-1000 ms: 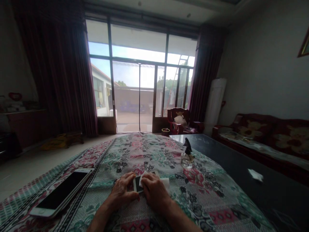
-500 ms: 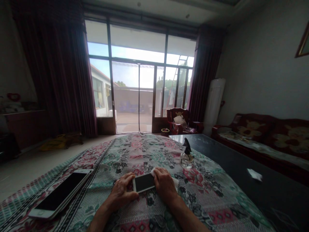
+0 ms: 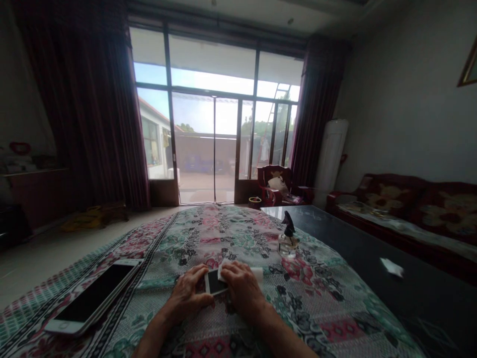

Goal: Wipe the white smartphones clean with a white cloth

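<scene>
Left grip (image 3: 191, 289) pinches one small phone (image 3: 215, 282), right grip (image 3: 243, 286) pressing one white tissue (image 3: 257, 273) against it.

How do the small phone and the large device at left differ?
The small phone is held by the left hand; the large device lies untouched. The right hand and a white wipe cover part of the small phone; the large device's screen is bare. The large device looks bigger than the small phone. Both have dark screens in pale frames.
</scene>
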`<state>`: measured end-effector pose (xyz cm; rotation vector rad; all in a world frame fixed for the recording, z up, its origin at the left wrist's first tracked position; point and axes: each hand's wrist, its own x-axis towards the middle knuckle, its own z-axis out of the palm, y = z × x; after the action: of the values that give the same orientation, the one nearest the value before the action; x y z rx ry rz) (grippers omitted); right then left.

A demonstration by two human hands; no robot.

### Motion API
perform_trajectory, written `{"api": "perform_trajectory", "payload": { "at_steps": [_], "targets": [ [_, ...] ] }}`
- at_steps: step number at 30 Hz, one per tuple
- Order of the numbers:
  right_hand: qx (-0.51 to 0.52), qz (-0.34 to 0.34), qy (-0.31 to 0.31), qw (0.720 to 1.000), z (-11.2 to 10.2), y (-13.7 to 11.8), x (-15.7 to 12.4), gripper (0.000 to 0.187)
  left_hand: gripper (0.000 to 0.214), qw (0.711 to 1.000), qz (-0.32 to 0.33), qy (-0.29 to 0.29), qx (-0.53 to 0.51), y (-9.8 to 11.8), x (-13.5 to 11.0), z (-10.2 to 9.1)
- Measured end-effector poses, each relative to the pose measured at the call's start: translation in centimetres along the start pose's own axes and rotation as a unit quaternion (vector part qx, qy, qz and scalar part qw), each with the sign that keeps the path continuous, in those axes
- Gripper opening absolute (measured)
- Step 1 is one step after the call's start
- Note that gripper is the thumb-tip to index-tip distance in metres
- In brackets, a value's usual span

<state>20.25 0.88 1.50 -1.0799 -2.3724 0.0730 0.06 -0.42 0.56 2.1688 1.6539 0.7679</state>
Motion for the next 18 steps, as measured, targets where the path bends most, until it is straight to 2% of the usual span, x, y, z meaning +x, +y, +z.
{"api": "perform_trajectory", "payload": {
  "at_steps": [7, 11, 14, 18],
  "targets": [
    [-0.023, 0.088, 0.04, 0.995, -0.3, 1.8, 0.0, 0.035, 0.056, 1.0, 0.016, -0.006, -0.001, -0.1, -0.1, -0.1],
    [-0.04, 0.139, 0.06, 0.988, -0.2, 2.5, -0.1, 0.035, 0.059, 1.0, 0.003, -0.006, 0.0, -0.2, 0.0, 0.0],
    [-0.041, 0.13, 0.059, 0.989, 0.2, 2.2, -0.3, 0.037, 0.057, 1.0, 0.003, -0.009, 0.001, 0.1, 0.0, -0.2],
    [-0.02, 0.052, 0.023, 0.998, 1.0, 0.2, -0.5, 0.032, 0.056, 1.0, 0.007, -0.012, -0.004, 0.5, -0.1, -0.4]
  ]
}}
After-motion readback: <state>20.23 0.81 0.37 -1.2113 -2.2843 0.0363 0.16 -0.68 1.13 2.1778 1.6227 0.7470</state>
